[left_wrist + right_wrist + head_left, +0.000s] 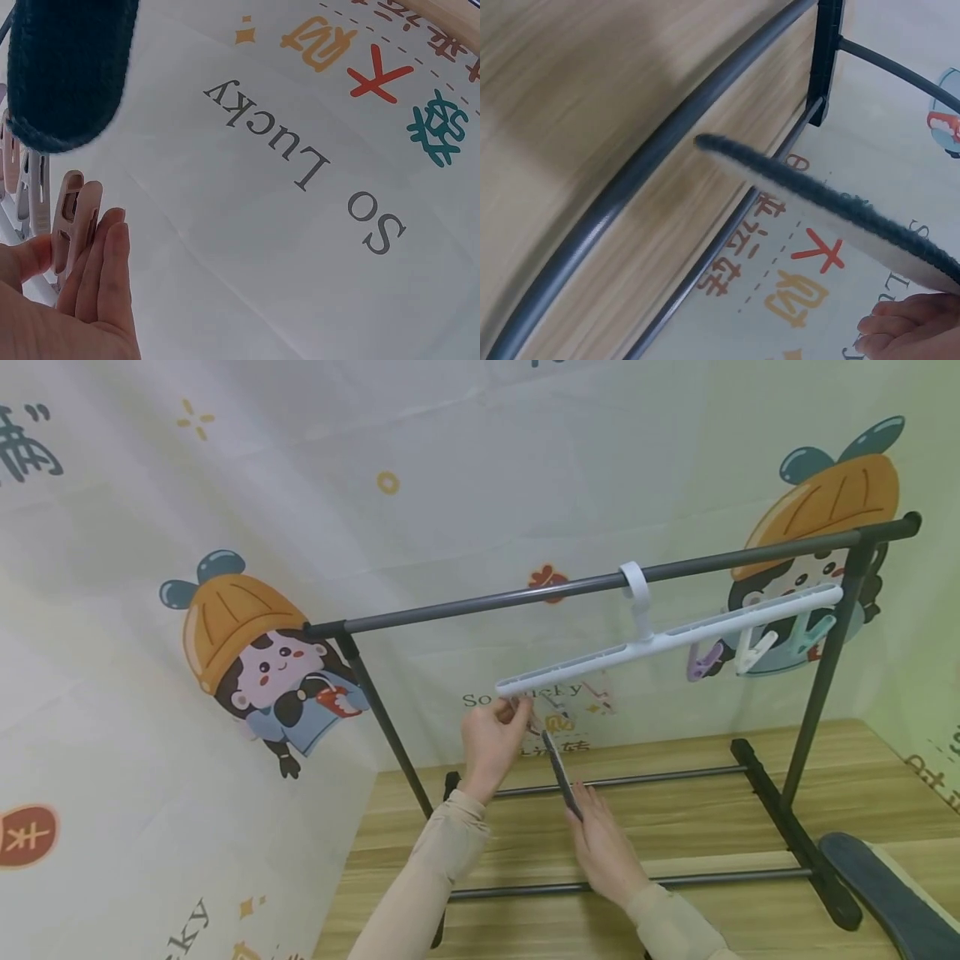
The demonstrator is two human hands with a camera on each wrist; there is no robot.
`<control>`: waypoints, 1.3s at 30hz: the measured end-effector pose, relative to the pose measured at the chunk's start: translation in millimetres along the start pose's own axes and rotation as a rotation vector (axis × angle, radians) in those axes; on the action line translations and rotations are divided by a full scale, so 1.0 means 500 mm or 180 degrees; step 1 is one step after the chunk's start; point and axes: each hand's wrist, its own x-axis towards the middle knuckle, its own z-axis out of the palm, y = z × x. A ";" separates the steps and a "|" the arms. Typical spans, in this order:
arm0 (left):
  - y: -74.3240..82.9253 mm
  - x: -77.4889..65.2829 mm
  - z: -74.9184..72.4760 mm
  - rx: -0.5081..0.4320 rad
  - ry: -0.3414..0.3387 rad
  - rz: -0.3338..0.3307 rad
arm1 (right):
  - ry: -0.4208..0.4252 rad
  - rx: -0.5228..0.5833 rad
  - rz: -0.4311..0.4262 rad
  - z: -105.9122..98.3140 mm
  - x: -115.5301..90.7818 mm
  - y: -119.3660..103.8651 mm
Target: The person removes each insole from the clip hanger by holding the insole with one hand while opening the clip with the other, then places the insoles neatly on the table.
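Observation:
At the near left end of a white clip hanger, my left hand pinches a pink clip between thumb and fingers. Below and to the right, my right hand holds a dark teal, fuzzy insole with a pale underside, thumb on one side and fingers on the other. The insole is tilted, its upper end close to the pink clip. In the left wrist view, a gap shows between insole and clip. Purple, white and teal clips hang along the right half of the hanger.
The hanger hooks over the top bar of a dark rack, whose lower rods cross above the wooden table. A second dark insole lies at the right, beside the rack's foot. A printed backdrop stands behind.

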 end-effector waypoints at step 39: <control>-0.061 -0.067 -0.001 -0.0392 0.0016 -0.0740 | 0.0535 0.0143 0.0613 -0.126 -0.084 0.031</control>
